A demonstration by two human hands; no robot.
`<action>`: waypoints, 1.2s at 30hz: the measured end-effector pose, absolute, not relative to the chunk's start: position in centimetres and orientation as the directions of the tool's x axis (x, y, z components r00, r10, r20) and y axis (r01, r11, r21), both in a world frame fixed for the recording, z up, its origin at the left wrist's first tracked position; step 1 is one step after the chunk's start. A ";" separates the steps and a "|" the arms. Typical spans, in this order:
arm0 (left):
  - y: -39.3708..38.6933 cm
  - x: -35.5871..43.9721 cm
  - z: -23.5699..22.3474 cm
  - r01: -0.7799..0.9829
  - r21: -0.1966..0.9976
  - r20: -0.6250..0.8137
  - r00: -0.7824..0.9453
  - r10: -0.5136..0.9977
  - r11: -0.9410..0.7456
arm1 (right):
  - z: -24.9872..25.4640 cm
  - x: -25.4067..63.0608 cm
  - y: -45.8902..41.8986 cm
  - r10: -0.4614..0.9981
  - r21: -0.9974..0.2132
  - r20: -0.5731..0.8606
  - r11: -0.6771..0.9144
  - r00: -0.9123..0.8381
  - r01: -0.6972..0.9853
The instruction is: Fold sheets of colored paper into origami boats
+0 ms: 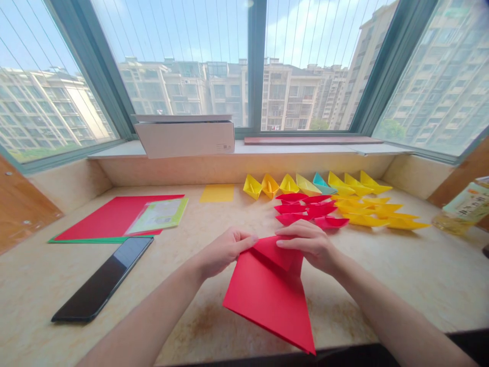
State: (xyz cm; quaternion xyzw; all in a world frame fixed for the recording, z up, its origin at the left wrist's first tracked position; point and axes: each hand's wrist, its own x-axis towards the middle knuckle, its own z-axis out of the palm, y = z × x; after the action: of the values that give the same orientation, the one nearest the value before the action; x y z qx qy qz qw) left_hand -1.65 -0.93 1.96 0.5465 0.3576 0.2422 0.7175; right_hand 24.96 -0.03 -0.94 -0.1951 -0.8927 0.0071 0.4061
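A folded sheet of red paper (269, 300) is held up between my two hands, over the near part of the counter. Its upper edge has a flap folded down toward me. My left hand (227, 250) pinches the upper left corner, thumb on top. Along the upper right, my right hand (311, 243) grips the same sheet, its fingers lying over the flap and its thumb hidden. Just beyond the hands stand red paper boats (292, 209) in short rows.
Yellow paper boats (369, 219) and a teal boat (324, 184) stand at the back right. A yellow sheet (217, 193), red sheets (103, 216), a clear packet (158, 214) and a phone (105, 280) lie leftward. A bottle (464, 209) stands far right; a white box (185, 138) is on the sill.
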 end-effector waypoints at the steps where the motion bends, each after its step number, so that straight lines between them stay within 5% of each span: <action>1: -1.0 -1.7 2.0 0.073 0.958 -0.261 0.630 0.731 0.279 | -1.0 24.9 0.0 0.348 -0.160 0.717 0.925 -0.604 0.344; 8: -1.0 -1.6 2.4 0.216 0.963 -0.257 0.566 0.783 0.160 | -0.8 24.4 0.2 0.366 -0.127 0.693 0.910 -0.622 0.395; 15: -0.3 -1.5 1.9 0.347 0.934 -0.084 0.442 0.893 -0.083 | 0.1 23.7 -0.8 0.503 -0.097 0.635 0.805 -0.586 0.585; 21: -0.5 -1.4 2.3 0.480 0.833 0.047 0.434 0.900 -0.275 | 0.3 22.7 -1.4 0.683 -0.259 0.558 0.684 -0.472 0.682; 30: -1.0 -1.2 1.9 0.415 0.879 -0.047 0.564 0.824 -0.234 | 0.1 22.8 -0.3 0.890 -0.666 0.313 0.455 -0.331 0.591; 36: -0.9 -1.2 1.8 0.440 0.857 -0.027 0.558 0.829 -0.268 | -0.3 22.8 -0.3 0.887 -0.671 0.338 0.462 -0.315 0.580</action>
State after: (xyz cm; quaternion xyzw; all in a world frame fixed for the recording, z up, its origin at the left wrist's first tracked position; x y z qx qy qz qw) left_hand -1.16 -0.95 1.76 0.7650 0.4149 0.2210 0.4402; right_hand 22.80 -0.26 -0.28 -0.4699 -0.7806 0.2196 0.3487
